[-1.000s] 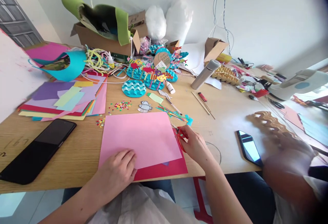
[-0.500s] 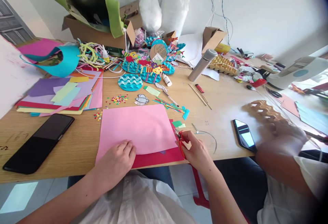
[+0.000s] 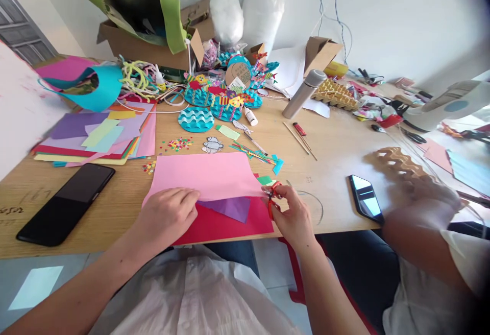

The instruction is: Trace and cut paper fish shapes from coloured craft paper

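Bearings: dial centred on the pink sheet (image 3: 206, 174), 12 pointing away from the person.
Pink sheet: lay on the table in front of the person, over a red sheet (image 3: 235, 226) that showed at 5 to 6; a purple piece (image 3: 231, 207) poked out below its near edge, which looked a little raised.
Left hand (image 3: 170, 212): at 8, on the near left of the pink sheet; fingers pressed together, slightly bent. Thumb hidden, so could not tell whether the edge was pinched.
Right hand (image 3: 296, 215): at 4; thumb and fingers gripped the red handles of the scissors (image 3: 271, 208), which stood spread apart.
Scissors: at the right edge of the pink sheet; depth of bite, if any, could not be told.
Step (judged): a cut along the near side, from the right edge, with the left hand steadying.
Next move (judged): called for the sheet held taut and the blades squared to the line before closing.
Disc (image 3: 238, 73): at 1, print or a code on brown card; too small to read.
Tag (image 3: 236, 85): below the disc, white, illegible.
Table writing (image 3: 7, 210): at 9, beyond the phone (image 3: 65, 202); dark handwritten characters, probably digits, uncertain.
Phone: no brand visible.
Glue bottle (image 3: 250, 116): at 1, label unreadable.
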Motion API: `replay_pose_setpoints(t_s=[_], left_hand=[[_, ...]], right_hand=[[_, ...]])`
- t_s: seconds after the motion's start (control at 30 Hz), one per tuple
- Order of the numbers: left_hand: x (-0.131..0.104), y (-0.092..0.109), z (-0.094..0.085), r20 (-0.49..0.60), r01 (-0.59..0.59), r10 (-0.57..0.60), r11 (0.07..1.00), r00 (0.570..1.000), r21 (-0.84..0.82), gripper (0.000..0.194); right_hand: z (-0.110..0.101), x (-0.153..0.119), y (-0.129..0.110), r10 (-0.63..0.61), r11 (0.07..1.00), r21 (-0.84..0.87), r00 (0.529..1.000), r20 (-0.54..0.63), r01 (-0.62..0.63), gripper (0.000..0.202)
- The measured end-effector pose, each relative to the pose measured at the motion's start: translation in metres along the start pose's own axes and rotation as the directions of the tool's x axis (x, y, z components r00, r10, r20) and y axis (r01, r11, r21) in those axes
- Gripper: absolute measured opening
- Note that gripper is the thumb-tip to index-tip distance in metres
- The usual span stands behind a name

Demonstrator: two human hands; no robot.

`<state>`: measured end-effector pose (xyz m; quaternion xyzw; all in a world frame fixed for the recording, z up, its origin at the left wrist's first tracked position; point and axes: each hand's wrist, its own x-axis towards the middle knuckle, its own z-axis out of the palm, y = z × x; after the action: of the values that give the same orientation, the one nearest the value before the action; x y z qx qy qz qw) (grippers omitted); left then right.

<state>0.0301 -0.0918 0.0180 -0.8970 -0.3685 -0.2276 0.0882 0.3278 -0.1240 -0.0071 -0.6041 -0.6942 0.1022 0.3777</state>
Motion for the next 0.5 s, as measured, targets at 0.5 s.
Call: replay_pose_setpoints(t_s=[0.5], left_hand=[[-0.011,-0.011,-0.032,-0.028,-0.072,0.071,0.997,0.997,-0.012,0.025]], right_hand=[[-0.014,-0.002,-0.027,-0.218,0.957,0.197,0.976,0.004,0.213,0.038]])
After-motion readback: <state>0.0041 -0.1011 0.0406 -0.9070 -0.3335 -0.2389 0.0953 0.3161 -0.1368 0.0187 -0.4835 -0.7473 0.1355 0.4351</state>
